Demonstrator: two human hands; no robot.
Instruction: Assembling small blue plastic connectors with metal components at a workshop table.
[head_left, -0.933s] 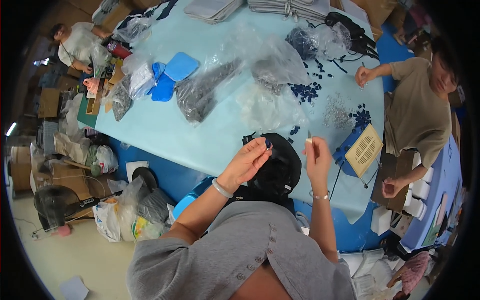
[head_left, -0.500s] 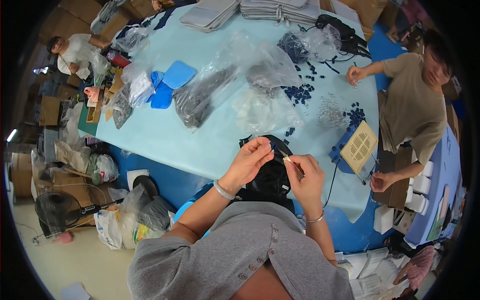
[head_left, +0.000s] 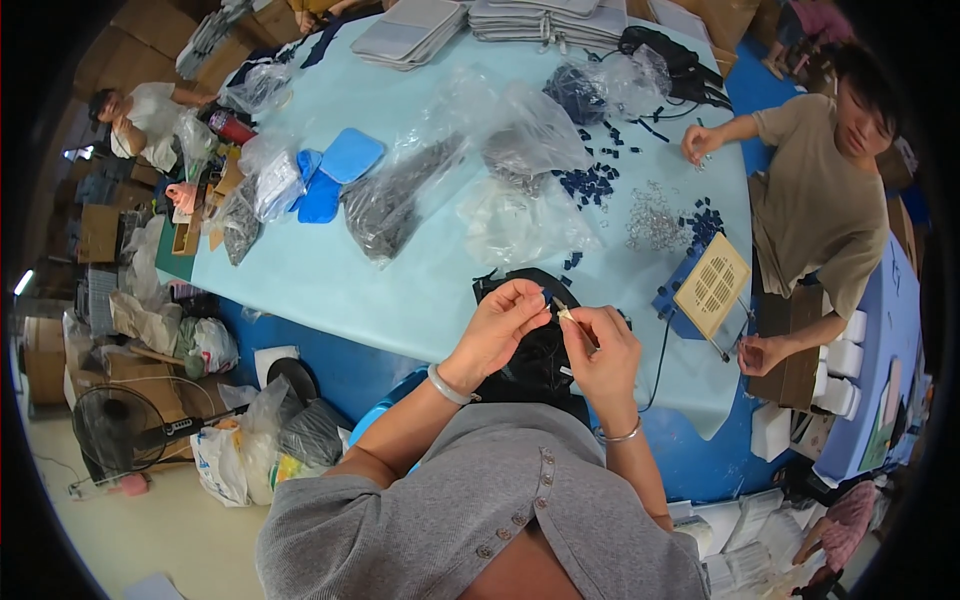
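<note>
My left hand point(head_left: 505, 322) is closed, pinching a small dark blue piece point(head_left: 546, 297) between thumb and fingertips. Close beside it on the right, my right hand point(head_left: 606, 348) grips a small slim thing with a whitish end point(head_left: 565, 314), its kind too small to make out. The fingertips of both hands are a short way apart at the table's near edge. Under them lies a black fabric item point(head_left: 530, 365) with straps, partly hidden by my hands and resting over my lap.
Dark blue small pieces point(head_left: 590, 185) and clear bits point(head_left: 655, 220) lie scattered on the light blue table point(head_left: 300, 290). A blue device with a cream plate point(head_left: 712, 285) stands at right, beside a co-worker point(head_left: 825, 200). Plastic bags point(head_left: 390, 205) fill the middle.
My right hand has moved slightly left, nearer my left hand, which still pinches the blue piece. The whole view has shifted slightly. At the far left, another person's arm has risen toward the head.
</note>
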